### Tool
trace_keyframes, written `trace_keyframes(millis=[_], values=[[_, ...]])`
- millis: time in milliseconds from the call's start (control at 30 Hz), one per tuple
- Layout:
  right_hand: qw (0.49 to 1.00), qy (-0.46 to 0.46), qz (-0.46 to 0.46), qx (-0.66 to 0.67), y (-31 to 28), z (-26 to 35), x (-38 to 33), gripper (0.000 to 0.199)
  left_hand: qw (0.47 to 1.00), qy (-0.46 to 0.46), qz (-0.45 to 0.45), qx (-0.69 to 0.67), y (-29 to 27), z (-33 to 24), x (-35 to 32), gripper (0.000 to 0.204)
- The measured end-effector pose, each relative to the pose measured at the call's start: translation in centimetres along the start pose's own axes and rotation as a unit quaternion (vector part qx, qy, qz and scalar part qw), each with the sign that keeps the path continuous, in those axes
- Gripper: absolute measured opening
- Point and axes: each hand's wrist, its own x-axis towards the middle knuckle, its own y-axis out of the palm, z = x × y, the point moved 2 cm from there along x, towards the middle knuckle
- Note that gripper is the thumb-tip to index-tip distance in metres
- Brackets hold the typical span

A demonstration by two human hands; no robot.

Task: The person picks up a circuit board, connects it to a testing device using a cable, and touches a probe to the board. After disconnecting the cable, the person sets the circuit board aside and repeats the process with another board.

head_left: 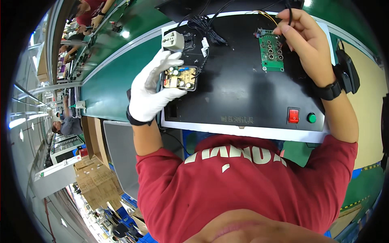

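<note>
My left hand, in a white glove, is curled round the sides of a small open-cased power adapter, whose circuit board with capacitors faces up. A black cord leaves its right side, with a white tag above. Just beyond my fingers sits a white plug socket. My bare right hand pinches a thin black cable between thumb and fingers, beside the upper right corner of a green circuit board. That board carries rows of round connectors; its top right corner is partly hidden by my fingertips.
Both boards lie over a black test panel with a red rocker switch and a green button. A coiled black cable rests at the back. A grey bin stands at left, cardboard boxes beyond. Other people work at far left.
</note>
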Motion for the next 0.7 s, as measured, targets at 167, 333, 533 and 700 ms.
trace_keyframes(millis=[167, 333, 533, 700], values=[[1.000, -0.011, 0.002, 0.003, -0.5, -0.2, 0.1, 0.027, 0.986, -0.010, -0.143, -0.082, 1.6, -0.6, -1.5, 0.088], [1.000, -0.023, -0.005, -0.018, 0.2, 0.8, -0.1, 0.023, 0.968, -0.026, -0.226, -0.102, 0.9, 0.5, -1.4, 0.071], [0.997, -0.019, -0.061, 0.045, 1.3, 2.8, -0.3, 0.014, 0.970, -0.039, -0.201, -0.130, 0.6, 0.9, -1.8, 0.071], [0.997, 0.032, -0.030, 0.071, 1.0, 3.6, 0.2, 0.014, 0.964, -0.016, -0.220, -0.149, 1.2, 0.7, -1.8, 0.073]])
